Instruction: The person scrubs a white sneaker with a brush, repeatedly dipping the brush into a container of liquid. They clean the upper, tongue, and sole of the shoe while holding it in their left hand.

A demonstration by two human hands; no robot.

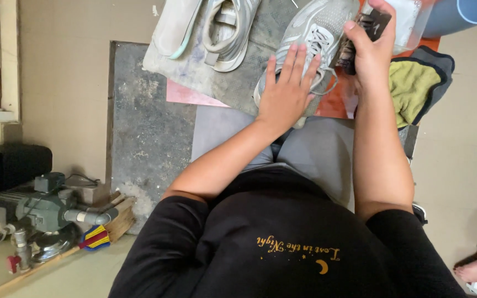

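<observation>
While the left hand [287,91] lies flat with fingers spread on a grey lace-up sneaker [310,41], apparently pinning it down, the right hand [370,47] just beside it is wrapped around a dark scrubbing brush [360,38] pressed to the shoe's side. Up and left of the left hand sit two more grey sneakers [216,27], so three total, all on a grubby mat [211,74]. Right of the brush hand: one yellow-green rag [412,83].
</observation>
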